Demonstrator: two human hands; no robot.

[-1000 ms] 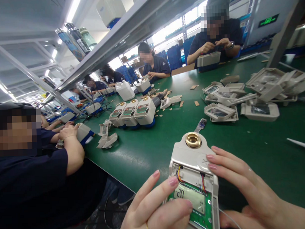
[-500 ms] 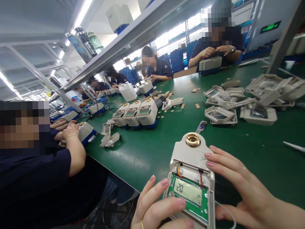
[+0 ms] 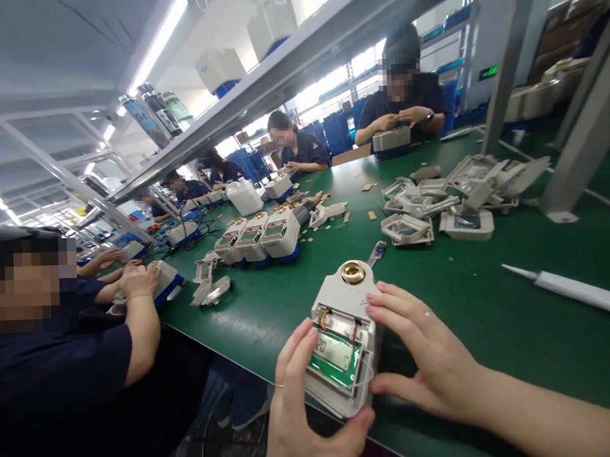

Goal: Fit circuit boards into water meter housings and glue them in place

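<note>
A beige meter (image 3: pixel 355 307) stands at the table's near edge with its front cover off. It has a brass threaded port (image 3: pixel 353 272) on top and a green circuit board (image 3: pixel 338 367) whose display reads 20. My left hand (image 3: pixel 304 402) grips the meter's left side and lower end, the thumb at the bottom corner. Along the right side my right hand (image 3: pixel 429 357) holds it, fingertips on the top face and thumb low on the side. A thin white wire (image 3: pixel 366 376) loops by the board's lower right. The meter's underside is hidden.
Three similar meters (image 3: pixel 280 237) stand in a row further back. Loose beige covers (image 3: pixel 467 223) lie piled at right, near a white nozzled tube (image 3: pixel 577 291). A metal shelf (image 3: pixel 280 76) crosses overhead. One co-worker (image 3: pixel 138 327) sits close at left; others work across the table.
My left fingers have moved off the board's lower edge to the meter's left side, and the thumb now shows at its bottom. The view has shifted, bringing the white tube further in.
</note>
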